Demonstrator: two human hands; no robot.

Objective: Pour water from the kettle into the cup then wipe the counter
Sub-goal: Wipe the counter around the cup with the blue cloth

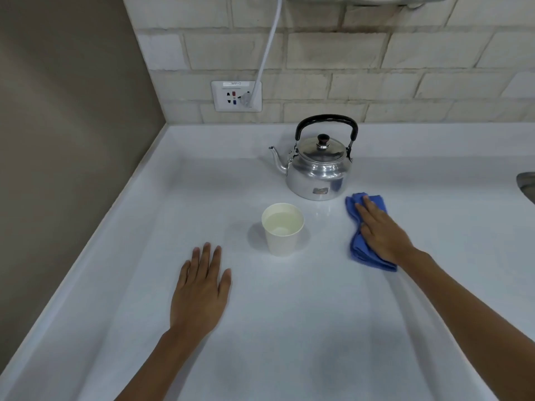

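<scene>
A shiny metal kettle (318, 172) with a black handle stands upright at the back of the white counter (289, 328), its spout pointing left. In front of it a white paper cup (282, 230) holds water. A blue cloth (359, 250) lies crumpled to the right of the cup. My right hand (379, 231) presses flat on the cloth, fingers pointing towards the kettle. My left hand (199, 287) rests flat on the counter to the left of the cup, fingers slightly apart, holding nothing.
A brick-pattern wall runs behind the counter, with a white socket (236, 96) and a white cable (267, 50) plugged in. A brown wall borders the counter's left edge. The rim of a metal sink (527, 183) shows at the far right.
</scene>
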